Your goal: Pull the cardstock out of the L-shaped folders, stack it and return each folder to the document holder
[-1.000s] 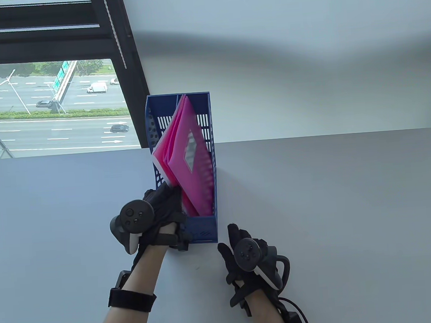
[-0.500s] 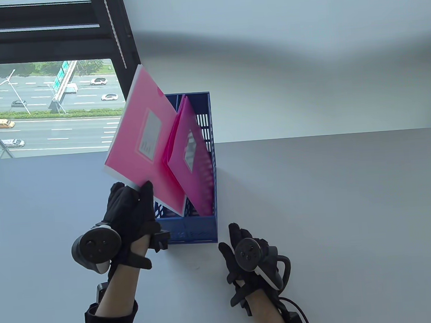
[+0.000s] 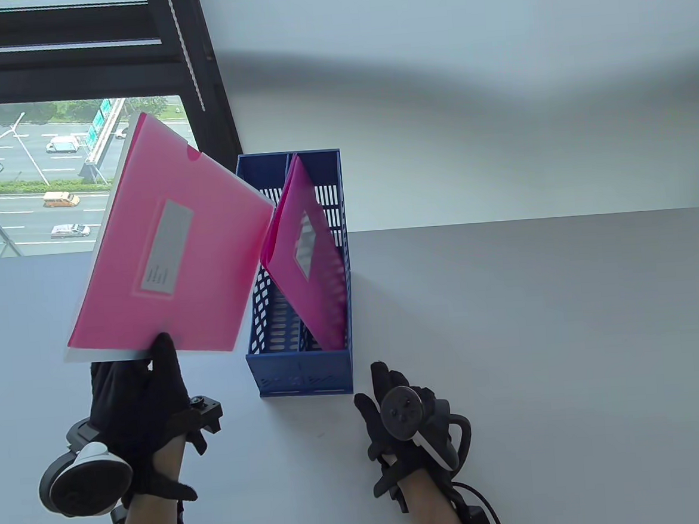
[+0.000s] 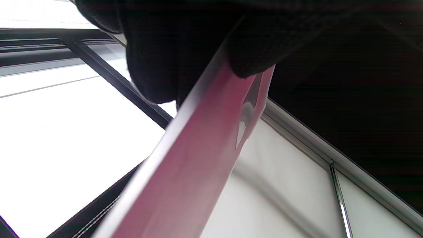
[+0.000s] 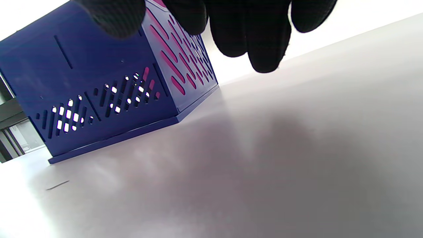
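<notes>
Left hand (image 3: 135, 402): raised above the worktop (image 3: 540, 332), left of the document holder (image 3: 301, 361); thumb and fingers (image 4: 155, 66) pinching the lower edge of a pink L-shaped folder (image 3: 175, 244). Folder held clear of the holder, tilted, with a grey label on its face and a pale sheet edge showing along the bottom. Right hand (image 3: 400, 426): resting on the worktop just beside the holder's near right corner, fingers (image 5: 251, 39) relaxed and loosely extended, holding nothing, apart from the holder wall. Blue perforated holder standing upright near the worktop's far edge. Second pink folder (image 3: 307, 259) leaning inside its right compartment; left compartment visible as bare slotted floor. Window (image 3: 72, 144) behind, road outside.
</notes>
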Motion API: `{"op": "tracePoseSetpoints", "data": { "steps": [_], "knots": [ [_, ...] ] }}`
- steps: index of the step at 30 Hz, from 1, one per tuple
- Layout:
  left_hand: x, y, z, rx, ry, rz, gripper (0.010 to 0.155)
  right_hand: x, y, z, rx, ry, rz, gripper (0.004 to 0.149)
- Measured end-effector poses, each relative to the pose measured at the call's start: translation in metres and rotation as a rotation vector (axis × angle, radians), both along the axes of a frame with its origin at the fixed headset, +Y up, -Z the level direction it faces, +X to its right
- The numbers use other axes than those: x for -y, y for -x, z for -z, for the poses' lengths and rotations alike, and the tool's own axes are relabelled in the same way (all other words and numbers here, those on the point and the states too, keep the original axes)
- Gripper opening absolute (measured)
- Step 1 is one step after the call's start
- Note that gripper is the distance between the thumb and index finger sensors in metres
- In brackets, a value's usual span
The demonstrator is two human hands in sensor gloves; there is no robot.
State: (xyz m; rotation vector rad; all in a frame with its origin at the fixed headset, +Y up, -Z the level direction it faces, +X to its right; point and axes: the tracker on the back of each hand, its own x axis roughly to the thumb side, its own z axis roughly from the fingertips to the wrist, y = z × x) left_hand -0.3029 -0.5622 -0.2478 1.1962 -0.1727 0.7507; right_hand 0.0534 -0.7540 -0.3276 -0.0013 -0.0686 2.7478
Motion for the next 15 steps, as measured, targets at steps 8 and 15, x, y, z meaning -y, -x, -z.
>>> {"op": "tracePoseSetpoints", "data": {
  "steps": [8,15],
  "knots": [
    [0.006,0.037,-0.02,0.009,0.003,-0.105,0.041,-0.001,-0.001,0.0,0.009,-0.008,-0.008,0.068],
    [0.03,0.068,-0.014,0.13,0.129,-0.181,0.042,-0.003,-0.003,-0.001,0.023,-0.043,-0.017,0.069]
  ]
}}
